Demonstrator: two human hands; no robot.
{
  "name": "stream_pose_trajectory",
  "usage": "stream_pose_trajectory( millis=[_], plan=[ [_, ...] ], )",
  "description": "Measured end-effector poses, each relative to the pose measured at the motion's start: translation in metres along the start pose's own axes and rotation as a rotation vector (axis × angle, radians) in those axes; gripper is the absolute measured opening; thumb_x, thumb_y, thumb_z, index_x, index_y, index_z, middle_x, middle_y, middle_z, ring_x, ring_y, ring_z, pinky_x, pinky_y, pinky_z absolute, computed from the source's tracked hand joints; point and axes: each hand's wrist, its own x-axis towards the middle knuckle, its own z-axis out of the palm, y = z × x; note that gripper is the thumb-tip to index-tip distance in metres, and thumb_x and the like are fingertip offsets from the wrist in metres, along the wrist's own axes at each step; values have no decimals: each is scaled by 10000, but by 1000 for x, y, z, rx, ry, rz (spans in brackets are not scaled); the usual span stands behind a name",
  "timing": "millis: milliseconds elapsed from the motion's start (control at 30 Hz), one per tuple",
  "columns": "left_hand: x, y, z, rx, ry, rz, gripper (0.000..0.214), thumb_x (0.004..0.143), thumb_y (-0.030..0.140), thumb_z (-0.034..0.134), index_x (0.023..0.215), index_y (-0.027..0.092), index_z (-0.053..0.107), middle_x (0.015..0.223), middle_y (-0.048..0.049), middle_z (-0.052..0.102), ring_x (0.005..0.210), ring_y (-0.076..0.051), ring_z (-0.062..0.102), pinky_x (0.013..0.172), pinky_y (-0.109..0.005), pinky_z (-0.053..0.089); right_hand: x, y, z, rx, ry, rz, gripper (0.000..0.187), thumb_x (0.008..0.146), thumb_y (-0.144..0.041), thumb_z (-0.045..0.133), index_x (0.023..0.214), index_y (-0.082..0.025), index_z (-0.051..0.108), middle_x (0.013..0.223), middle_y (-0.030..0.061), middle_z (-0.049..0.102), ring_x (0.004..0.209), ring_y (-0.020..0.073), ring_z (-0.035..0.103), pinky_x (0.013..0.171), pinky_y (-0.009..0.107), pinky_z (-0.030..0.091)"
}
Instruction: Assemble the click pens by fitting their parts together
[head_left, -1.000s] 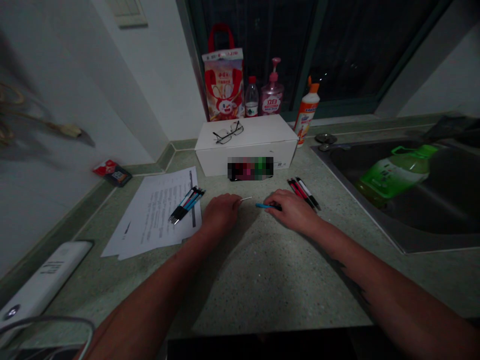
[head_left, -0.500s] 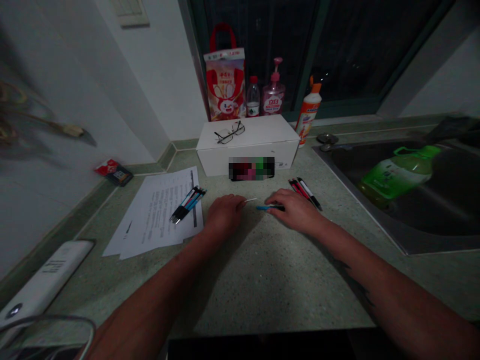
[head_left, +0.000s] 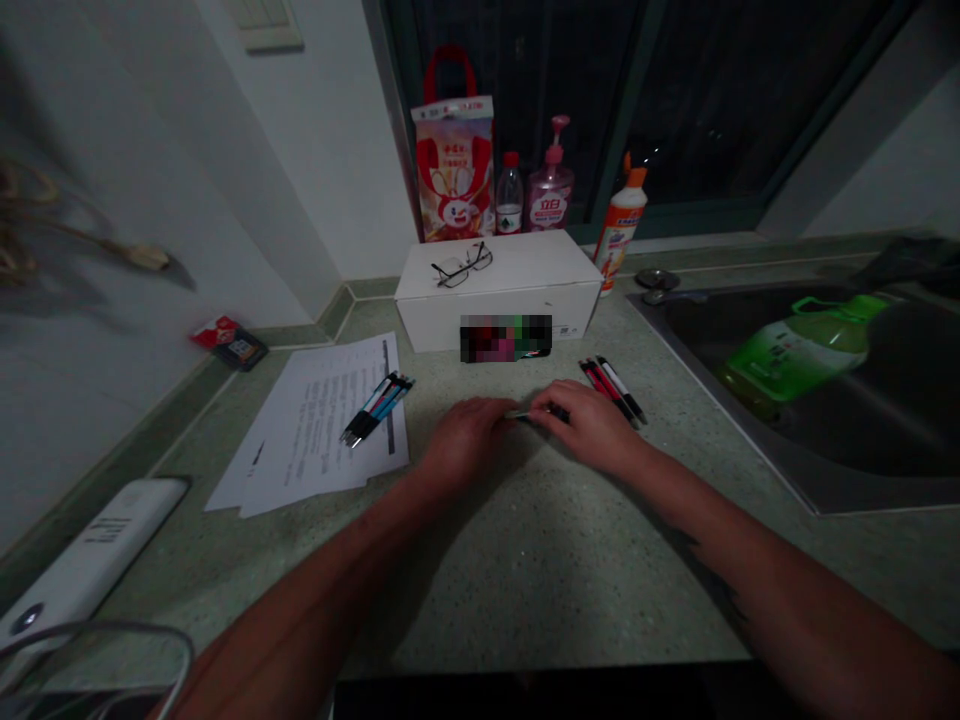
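Observation:
My left hand [head_left: 469, 440] and my right hand [head_left: 589, 425] rest on the green speckled counter [head_left: 525, 560], fingertips nearly touching. Between them lies a pen [head_left: 536, 413] with a blue and black barrel; my right hand pinches its black end. My left hand is closed on the thin white refill, now mostly hidden where it meets the barrel. A bunch of pens [head_left: 375, 408] lies on printed sheets of paper [head_left: 315, 430] to the left. Red and black pens [head_left: 611, 388] lie just right of my right hand.
A white box [head_left: 499, 285] with glasses [head_left: 461, 265] on it stands behind the hands. Behind it are a red bag [head_left: 454, 160], bottles [head_left: 547, 190] and an orange-capped bottle [head_left: 619, 220]. A sink [head_left: 817, 400] with a green bottle [head_left: 795, 345] is at right. A white device [head_left: 82, 565] lies at left.
My left hand has moved right, bringing the white refill to the pen barrel in my right hand. The gap between the hands has closed and the refill tip no longer shows.

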Motion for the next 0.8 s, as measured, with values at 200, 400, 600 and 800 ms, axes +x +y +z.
stream_pose_trajectory(
  millis=[200,400,600,800],
  plan=[
    [2,-6,-5,-45,22,-126,201,988,298,573,1105,225,720,1041,-76,757,954,-234,684,851,-350,507,1,9,-9,-2,-3,29,105,931,-187,613,868,-227,687,897,50,692,908,226,636,824,361,470],
    [2,-5,-9,-41,-4,-96,224,994,296,547,1094,231,736,1061,-75,765,970,-243,687,856,-360,497,2,13,-17,-61,-45,81,131,925,-187,597,851,-221,700,910,62,697,905,231,638,842,364,462],
    [3,-7,-9,-25,-26,-94,237,976,277,540,1044,228,762,1043,-90,767,962,-264,689,842,-366,497,1,25,-30,-27,-152,123,144,898,-174,584,827,-210,703,880,54,703,811,203,634,772,333,453],
    [3,-4,-7,-100,-10,-149,257,962,263,565,1152,235,735,1030,-83,780,917,-261,699,790,-342,476,1,22,-28,40,-173,159,132,872,-169,590,819,-203,706,860,47,703,757,183,630,717,310,444]
  ],
)
